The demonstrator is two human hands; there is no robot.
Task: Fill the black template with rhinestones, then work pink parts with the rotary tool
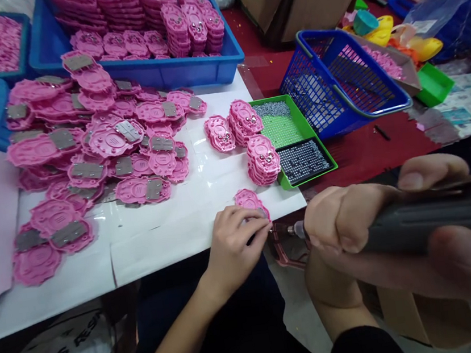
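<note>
My left hand [238,239] rests at the front edge of the white table, its fingers bent over a pink plastic part [247,199] and its fingertips pressed together at the part's near edge. Most of this part is hidden under the hand. Close to the camera, my right hand [353,225] is wrapped round a dark grey electric screwdriver [434,219] held sideways. Its tip [291,229] points left at my left fingertips. Short stacks of pink parts with shiny metal bits [263,161] stand just beyond, beside a green tray [300,112] of small screws.
A loose heap of pink parts with grey metal plates [127,133] covers the table's left. Behind it, a blue crate [136,69] holds stacked pink parts. A blue basket [315,89] stands right of the tray. Cardboard boxes [304,2] lie at the back.
</note>
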